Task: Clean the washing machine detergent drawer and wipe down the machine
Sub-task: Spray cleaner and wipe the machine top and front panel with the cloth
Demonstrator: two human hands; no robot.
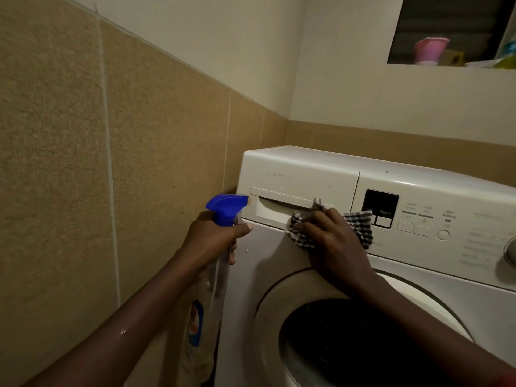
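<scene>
Hands work at the upper left corner of the white front-loading washing machine [301, 166]; the right hand [332, 244] lies flat with fingers straight and slightly spread, pointing left, and presses a black-and-white checked cloth [360, 227] against the lower right edge of the white detergent drawer [290, 180]; the drawer sits flush in that corner, just left of the black display panel [381, 208]; the right forearm rises from the lower right across the round dark door [335, 344]. The left hand [215, 241] grips the neck of a clear plastic spray bottle [220, 275] with a blue trigger head, fingers curled round it, thumb laid across; the bottle hangs upright by the machine's left edge, nozzle just beside the drawer's left end; the bare left forearm reaches up from the lower left, along the tan tiled wall [69, 163].
</scene>
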